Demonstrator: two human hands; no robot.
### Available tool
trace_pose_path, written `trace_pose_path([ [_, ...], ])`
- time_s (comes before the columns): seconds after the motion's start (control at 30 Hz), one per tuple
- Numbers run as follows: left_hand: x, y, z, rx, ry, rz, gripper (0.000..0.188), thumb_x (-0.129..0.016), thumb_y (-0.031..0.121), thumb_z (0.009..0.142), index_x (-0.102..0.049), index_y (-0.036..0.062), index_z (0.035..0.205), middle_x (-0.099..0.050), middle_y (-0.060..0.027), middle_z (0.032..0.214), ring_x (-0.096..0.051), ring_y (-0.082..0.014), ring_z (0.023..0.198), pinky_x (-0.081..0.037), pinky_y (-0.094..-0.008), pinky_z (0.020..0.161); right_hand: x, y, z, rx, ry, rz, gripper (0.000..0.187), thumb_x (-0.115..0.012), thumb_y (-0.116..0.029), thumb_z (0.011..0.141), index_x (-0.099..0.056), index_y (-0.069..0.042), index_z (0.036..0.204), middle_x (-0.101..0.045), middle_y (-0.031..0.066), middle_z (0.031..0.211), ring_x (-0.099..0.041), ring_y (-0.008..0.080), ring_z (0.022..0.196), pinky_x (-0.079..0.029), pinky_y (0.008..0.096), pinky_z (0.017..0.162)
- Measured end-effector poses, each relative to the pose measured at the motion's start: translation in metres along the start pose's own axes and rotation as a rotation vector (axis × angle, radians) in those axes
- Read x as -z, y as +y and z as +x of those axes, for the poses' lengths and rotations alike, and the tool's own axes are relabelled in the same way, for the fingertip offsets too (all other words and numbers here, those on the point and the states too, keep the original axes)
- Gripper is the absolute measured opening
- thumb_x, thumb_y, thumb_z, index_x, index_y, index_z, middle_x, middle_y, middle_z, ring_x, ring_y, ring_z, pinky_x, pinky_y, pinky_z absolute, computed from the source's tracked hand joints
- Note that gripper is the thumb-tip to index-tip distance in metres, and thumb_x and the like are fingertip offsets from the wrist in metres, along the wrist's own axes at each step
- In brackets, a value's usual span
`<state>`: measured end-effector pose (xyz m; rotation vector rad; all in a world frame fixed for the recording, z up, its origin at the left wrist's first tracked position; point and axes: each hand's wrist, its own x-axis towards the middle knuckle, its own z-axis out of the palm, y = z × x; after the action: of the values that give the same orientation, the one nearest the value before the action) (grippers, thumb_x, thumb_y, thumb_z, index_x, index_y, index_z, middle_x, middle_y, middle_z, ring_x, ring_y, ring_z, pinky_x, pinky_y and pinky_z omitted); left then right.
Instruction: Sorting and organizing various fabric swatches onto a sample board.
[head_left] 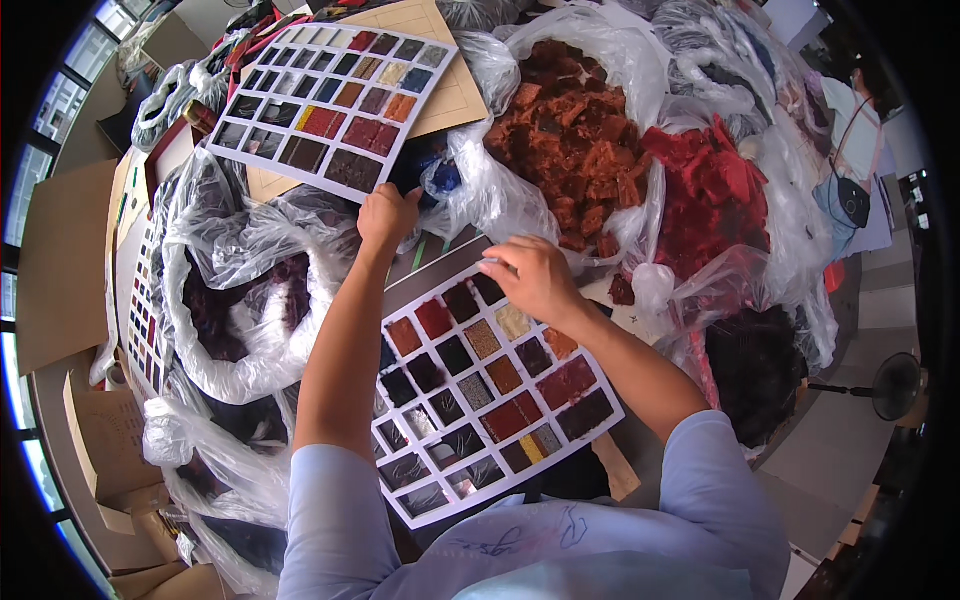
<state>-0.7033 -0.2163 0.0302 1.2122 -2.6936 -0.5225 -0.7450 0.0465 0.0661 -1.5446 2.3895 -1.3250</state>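
Note:
My left hand pinches the lower edge of a white swatch card, tilted at the upper left. Rows of small material squares cover it in black, grey, red, brown, orange and cream. Closer to my body lies a second swatch card, with similar furry and glossy squares. My right hand has its thumb and fingers bent together at this card's far edge, gripping it. My right forearm crosses the card's right side. Behind the upper card is a tan board, partly covered.
Clear plastic bags crowd the table: one holds rust-brown furry pieces, others red material and dark fur. An open bag sits left. Another swatch card, cardboard boxes and a small black fan stand around.

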Motion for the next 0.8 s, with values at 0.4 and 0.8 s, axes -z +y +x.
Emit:
trace_pose_path([
  [0.4,-0.016,0.029,-0.004,0.108,0.244,-0.135,0.032,-0.070,0.026,0.082,-0.060,0.0023,0.101,-0.069,-0.0255,0.102,-0.066,-0.0455,0.099,-0.052,-0.0516,0.087,0.069,0.161,0.168,-0.151,-0.180,-0.663,0.026,-0.065,-0.016,0.083,-0.071,-0.010,0.107,-0.070,0.0133,0.110,-0.065,0.0334,0.106,-0.053,0.0455,0.091],
  [0.8,0.015,0.008,-0.050,-0.199,0.322,-0.195,0.020,-0.070,0.015,0.083,-0.068,0.0082,0.102,-0.069,-0.0179,0.105,-0.068,-0.0394,0.093,-0.054,-0.0471,0.078,0.111,0.162,0.144,-0.224,0.015,-0.330,0.019,-0.072,-0.011,0.079,-0.070,-0.008,0.098,-0.068,0.0128,0.108,-0.063,0.0331,0.104,-0.050,0.0423,0.089],
])
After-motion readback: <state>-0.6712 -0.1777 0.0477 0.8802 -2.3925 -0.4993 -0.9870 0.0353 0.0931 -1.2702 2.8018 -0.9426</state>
